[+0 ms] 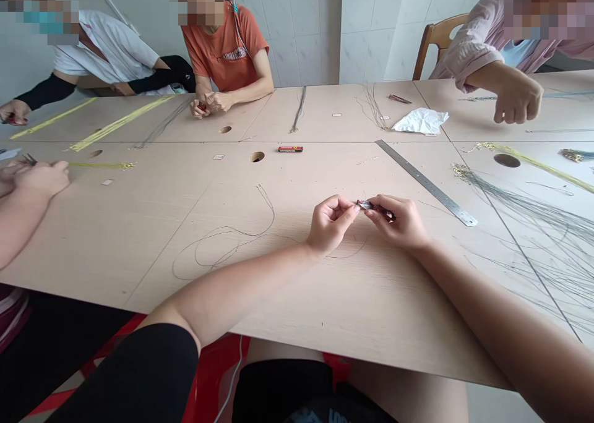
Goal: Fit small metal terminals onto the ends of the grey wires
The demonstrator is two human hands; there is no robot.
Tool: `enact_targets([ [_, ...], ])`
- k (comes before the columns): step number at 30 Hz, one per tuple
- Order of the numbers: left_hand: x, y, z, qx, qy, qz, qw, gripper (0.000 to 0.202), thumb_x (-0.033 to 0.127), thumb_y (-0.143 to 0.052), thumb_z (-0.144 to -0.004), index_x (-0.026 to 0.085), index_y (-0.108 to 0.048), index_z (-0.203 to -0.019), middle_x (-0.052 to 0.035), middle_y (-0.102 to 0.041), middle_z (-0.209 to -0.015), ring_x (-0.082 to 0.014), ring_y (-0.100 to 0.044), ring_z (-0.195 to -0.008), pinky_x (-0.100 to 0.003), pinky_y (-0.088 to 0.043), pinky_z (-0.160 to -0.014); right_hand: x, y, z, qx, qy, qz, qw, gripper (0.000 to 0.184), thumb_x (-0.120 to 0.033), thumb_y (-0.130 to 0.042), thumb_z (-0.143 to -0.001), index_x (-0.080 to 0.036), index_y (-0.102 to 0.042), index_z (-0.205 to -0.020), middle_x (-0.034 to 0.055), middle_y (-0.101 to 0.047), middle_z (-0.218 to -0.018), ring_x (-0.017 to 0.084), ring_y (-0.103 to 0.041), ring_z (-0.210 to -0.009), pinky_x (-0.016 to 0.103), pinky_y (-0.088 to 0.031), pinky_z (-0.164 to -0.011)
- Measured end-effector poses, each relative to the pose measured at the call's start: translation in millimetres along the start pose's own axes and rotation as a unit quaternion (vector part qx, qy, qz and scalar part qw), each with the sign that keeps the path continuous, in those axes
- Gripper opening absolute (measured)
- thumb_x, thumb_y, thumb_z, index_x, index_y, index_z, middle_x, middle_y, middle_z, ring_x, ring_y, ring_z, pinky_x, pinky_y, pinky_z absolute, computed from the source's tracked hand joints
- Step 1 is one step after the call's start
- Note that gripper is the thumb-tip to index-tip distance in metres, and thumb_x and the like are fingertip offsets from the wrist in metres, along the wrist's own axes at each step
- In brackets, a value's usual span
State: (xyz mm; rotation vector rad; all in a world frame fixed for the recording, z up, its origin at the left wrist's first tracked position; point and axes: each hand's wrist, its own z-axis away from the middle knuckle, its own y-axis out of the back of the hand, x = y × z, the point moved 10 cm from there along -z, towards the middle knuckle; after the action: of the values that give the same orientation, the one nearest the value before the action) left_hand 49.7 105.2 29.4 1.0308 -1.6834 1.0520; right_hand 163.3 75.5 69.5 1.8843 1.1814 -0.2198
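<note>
My left hand (330,224) and my right hand (396,222) meet above the pale wood table (260,274), their fingertips pinching a small red-and-silver item (365,205). My fingers hide most of it, so I cannot tell exactly what it is. A thin loose wire (223,243) lies in loops on the table to the left of my left wrist. A steel ruler (426,182) lies at an angle just beyond my right hand, without touching it.
A spread bundle of thin grey wires (520,225) covers the right of the table. Beyond lie a red-and-black box (290,149), crumpled white paper (421,121) and round table holes (257,156). Several co-workers sit around the table, and one hand (41,179) works at the left edge.
</note>
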Motion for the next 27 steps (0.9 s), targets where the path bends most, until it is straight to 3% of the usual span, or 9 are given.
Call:
enact_targets([
  [22, -1, 2.9, -1, 0.014, 0.001, -0.015, 1.0, 0.04, 0.048, -0.074, -0.07, 0.016, -0.051, -0.062, 0.0055, -0.045, -0.051, -0.0051, -0.036, -0.047, -0.019, -0.029, -0.044, 12, 7, 0, 0.034, -0.066, -0.021, 0.997, 0.027, -0.035, -0.05, -0.091, -0.017, -0.058, -0.072, -0.0029, -0.044, -0.053, 0.008, -0.033, -0.047, 0.023, -0.029, -0.047],
  [27, -1, 2.1, -1, 0.014, 0.007, -0.009, 1.0, 0.039, 0.047, -0.074, -0.069, 0.017, -0.052, -0.062, 0.0053, -0.045, -0.051, -0.0054, -0.036, -0.047, -0.02, -0.028, -0.045, 15, 1, 1, 0.0, -0.061, -0.03, 0.998, 0.031, -0.043, -0.049, -0.091, -0.017, -0.057, -0.077, -0.0023, -0.045, -0.056, 0.008, -0.033, -0.048, 0.024, -0.029, -0.046],
])
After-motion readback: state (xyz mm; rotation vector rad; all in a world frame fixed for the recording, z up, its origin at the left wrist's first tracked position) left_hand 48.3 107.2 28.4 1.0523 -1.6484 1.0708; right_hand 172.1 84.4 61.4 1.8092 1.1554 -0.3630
